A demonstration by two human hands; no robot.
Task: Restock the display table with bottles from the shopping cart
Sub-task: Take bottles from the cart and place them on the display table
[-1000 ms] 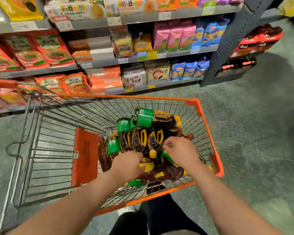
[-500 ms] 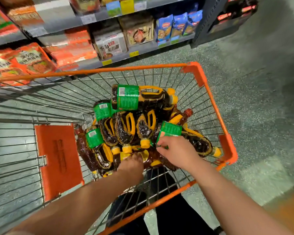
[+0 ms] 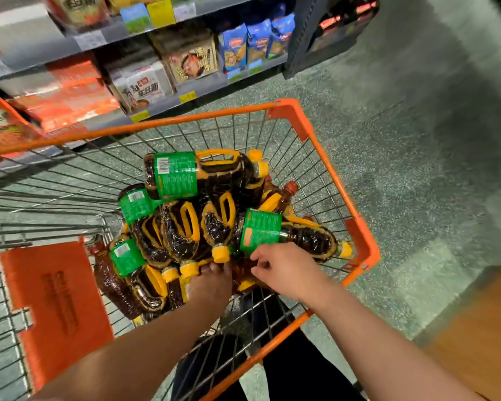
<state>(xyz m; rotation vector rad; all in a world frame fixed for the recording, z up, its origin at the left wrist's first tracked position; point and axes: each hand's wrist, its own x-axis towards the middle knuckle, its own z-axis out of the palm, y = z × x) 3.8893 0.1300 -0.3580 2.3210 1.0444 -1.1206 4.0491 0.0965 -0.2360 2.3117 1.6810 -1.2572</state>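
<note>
One wire shopping cart (image 3: pixel 324 157) with orange trim holds a heap of dark bottles with yellow caps and handles; about eight show, though the pile hides some, so the exact number cannot be told. Four green labels are visible. Two hands reach into the cart.

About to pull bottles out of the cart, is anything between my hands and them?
Nothing visible. Both hands are already at the pile of bottles inside the cart: the left hand reaches among the yellow caps, the right hand touches a green-labelled bottle.
</note>
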